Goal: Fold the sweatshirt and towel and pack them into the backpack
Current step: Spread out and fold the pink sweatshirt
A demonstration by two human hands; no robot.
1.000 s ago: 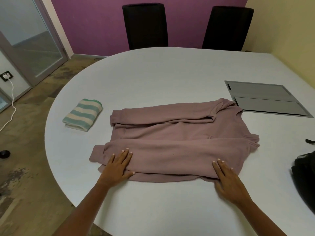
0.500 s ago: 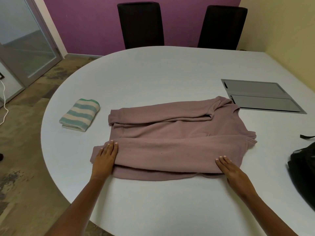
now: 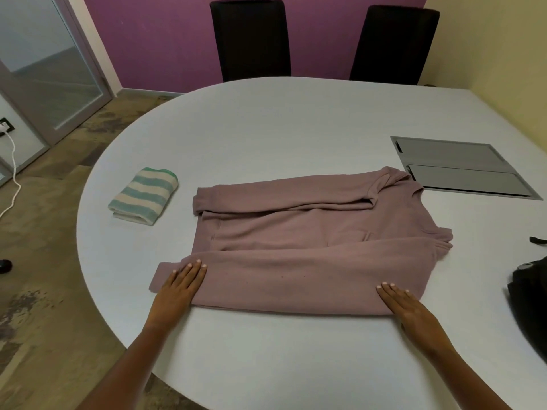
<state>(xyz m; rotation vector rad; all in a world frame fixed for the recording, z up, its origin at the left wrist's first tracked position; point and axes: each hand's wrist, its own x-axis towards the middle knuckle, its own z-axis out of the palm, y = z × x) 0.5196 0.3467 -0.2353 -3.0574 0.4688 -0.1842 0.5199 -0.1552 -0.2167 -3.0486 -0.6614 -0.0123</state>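
left hand (image 3: 177, 287) has slid out to the cuff, right hand (image 3: 405, 306) stays put; both press flat, fingers straight, on the pink sweatshirt (image 3: 310, 238) mid-frame, sleeves folded in; backpack (image 3: 529, 294) at right edge.

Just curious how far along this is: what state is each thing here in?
Pink sweatshirt: flat on the table, both sleeves folded across the body.
Striped towel: folded, left of the sweatshirt.
Black backpack: mostly out of view; open or zipped, cannot tell.
Left hand: fingers straight, resting on the near sleeve by its cuff.
Right hand: fingers straight, flat on the sweatshirt's near edge.
Grey table hatch: both lids closed.
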